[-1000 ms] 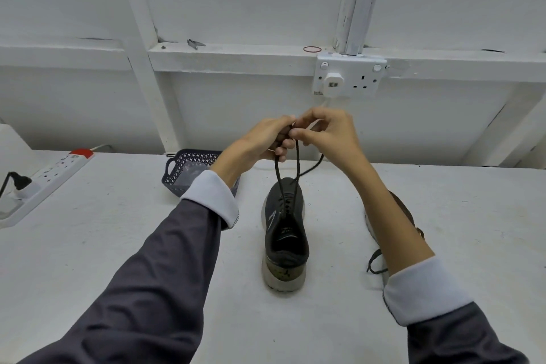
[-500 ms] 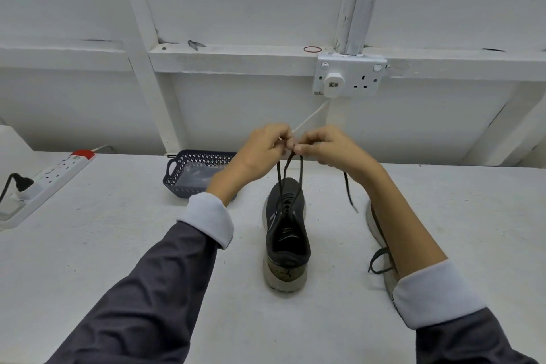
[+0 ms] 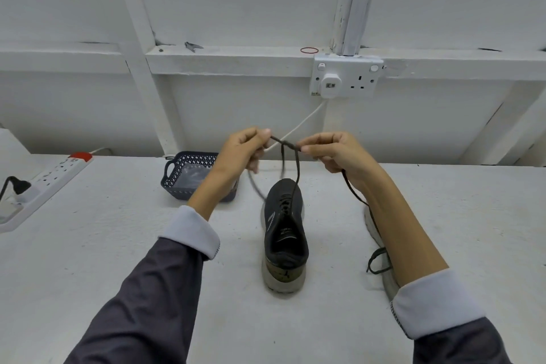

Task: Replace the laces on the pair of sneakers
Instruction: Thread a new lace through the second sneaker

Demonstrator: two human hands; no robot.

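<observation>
The dark sneaker (image 3: 285,233) stands upright on the white table (image 3: 118,260), heel toward the person, and its dark lace (image 3: 296,171) rises from the top eyelets to a crossing held in the air between the hands. The left hand (image 3: 242,151) pinches one end with curled fingers and the right hand (image 3: 336,154) pinches the other, the two pulling apart with the first half-knot loose and high above the tongue. The main risk, as I judge it, is that the knot cinches up where it is, well above the shoe, so the lacing below stays slack; pulling sideways without bringing the hands down would cause that. A hard upward tug could also lift or tip the sneaker, since nothing pins it to the table. The free tails hang below each hand, the left one blurred, and either could slip out of a light pinch and let the crossing fall open. The right tail drops toward the second sneaker (image 3: 371,227), which lies mostly hidden under the right forearm with a lace loop showing, so the two laces could tangle. A white cable (image 3: 301,124) from the wall socket (image 3: 347,77) runs just behind the crossing and could be caught by a finger. The basket (image 3: 189,177) sits near the left wrist, close enough to be nudged
</observation>
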